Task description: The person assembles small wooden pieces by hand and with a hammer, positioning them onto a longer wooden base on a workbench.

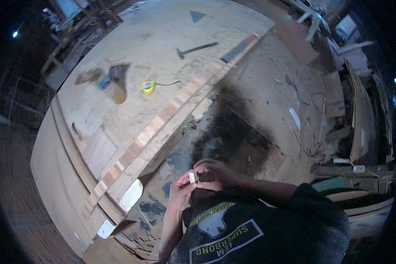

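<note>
Both my hands are raised close to my chest, above a dark shirt with a printed patch. My left hand (183,189) and my right hand (215,174) meet around a small pale pink, flat piece (192,177), pinched between their fingers. Part of that piece is hidden by my fingers. To my left stands a big plywood work table (132,57).
On the table lie a hammer (196,49), a yellow tape measure (148,87), a tipped glue bottle (111,83) and a dark triangle (197,16). A strip of alternating wood blocks (163,116) runs along its edge. The dirt floor holds a dark scorched patch (226,130), with offcuts and boards at right.
</note>
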The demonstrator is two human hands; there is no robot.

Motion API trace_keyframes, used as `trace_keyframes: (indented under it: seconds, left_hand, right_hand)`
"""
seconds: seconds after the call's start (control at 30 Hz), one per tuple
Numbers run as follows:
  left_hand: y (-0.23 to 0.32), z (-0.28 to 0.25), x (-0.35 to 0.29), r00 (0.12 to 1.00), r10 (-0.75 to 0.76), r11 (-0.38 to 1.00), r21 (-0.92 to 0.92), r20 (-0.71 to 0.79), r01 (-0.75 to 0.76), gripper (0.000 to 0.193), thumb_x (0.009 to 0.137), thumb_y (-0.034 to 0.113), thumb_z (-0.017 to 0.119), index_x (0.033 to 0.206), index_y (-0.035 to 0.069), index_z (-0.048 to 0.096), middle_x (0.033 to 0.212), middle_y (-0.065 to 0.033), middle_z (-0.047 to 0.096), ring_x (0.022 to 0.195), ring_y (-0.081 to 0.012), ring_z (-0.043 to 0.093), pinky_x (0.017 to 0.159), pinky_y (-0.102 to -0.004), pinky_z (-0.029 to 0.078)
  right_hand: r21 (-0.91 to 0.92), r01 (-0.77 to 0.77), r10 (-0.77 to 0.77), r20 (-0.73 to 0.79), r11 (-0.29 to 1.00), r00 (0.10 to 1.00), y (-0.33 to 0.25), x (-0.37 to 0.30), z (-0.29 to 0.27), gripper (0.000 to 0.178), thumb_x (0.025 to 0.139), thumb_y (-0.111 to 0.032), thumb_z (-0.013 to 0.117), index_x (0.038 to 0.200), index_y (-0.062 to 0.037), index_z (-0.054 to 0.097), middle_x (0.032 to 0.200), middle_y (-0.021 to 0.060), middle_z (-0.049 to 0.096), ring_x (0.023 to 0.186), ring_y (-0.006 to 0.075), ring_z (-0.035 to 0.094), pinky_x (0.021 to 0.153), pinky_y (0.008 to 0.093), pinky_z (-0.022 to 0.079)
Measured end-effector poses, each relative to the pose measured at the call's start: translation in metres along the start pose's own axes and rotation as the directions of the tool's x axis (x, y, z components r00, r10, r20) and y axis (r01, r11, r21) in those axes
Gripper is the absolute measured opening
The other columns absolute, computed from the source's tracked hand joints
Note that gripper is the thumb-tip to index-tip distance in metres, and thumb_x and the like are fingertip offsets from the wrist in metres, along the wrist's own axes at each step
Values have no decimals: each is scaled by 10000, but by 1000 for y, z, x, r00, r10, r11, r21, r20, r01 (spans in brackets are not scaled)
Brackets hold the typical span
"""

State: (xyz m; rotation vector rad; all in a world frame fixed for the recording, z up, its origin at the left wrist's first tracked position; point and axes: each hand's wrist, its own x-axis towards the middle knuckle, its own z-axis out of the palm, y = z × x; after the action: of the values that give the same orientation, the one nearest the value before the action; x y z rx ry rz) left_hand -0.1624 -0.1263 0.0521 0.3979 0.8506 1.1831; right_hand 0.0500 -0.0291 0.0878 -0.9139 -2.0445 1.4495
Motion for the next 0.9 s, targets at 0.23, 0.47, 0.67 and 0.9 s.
trace_keyframes:
  seconds: [0.23, 0.47, 0.67, 0.9]
  left_hand:
    - [-15, 94, 140, 948, -210, 974, -28, 240, 223, 511, 985, 93, 742, 1458, -21, 584, 1358, -173, 717, 1275, -303, 700, 1135, -471, 546]
    - [8, 144, 260, 863, -271, 935, -98, 427, 342, 658, 926, 121, 823, 1508, 12, 537, 1373, -174, 696, 1273, -322, 689, 1137, -473, 531]
    - [66, 179, 354, 828, -448, 892, 108, 337, 438, 808, 927, 63, 828, 1635, 43, 439, 1416, -126, 680, 1279, -246, 680, 1098, -379, 550]
    - [97, 181, 447, 917, 367, 360, 885, 155, -293, 645, 804, 206, 978, 1348, -18, 713, 1284, -189, 725, 1157, -313, 719, 1021, -401, 578]
  right_hand:
    - [-364, 215, -246, -39, 906, 968, 33, 16, -152, 652, 804, -376, 919, 1346, -104, 682, 1417, 124, 675, 1313, 333, 641, 1105, 483, 465]
    - [-324, 98, -138, -102, 941, 985, 61, 60, -243, 644, 836, -378, 896, 1372, -100, 671, 1365, 150, 694, 1278, 382, 652, 1131, 509, 468]
    - [-294, 71, -126, -170, 953, 977, 79, 111, -311, 678, 765, -254, 959, 1352, -111, 650, 1314, 158, 688, 1243, 386, 667, 1040, 486, 558]
    - [-259, -259, 116, -463, 930, 879, 131, 162, -410, 745, 746, -265, 1004, 1396, -104, 678, 1342, 154, 737, 1264, 322, 712, 1057, 467, 570]
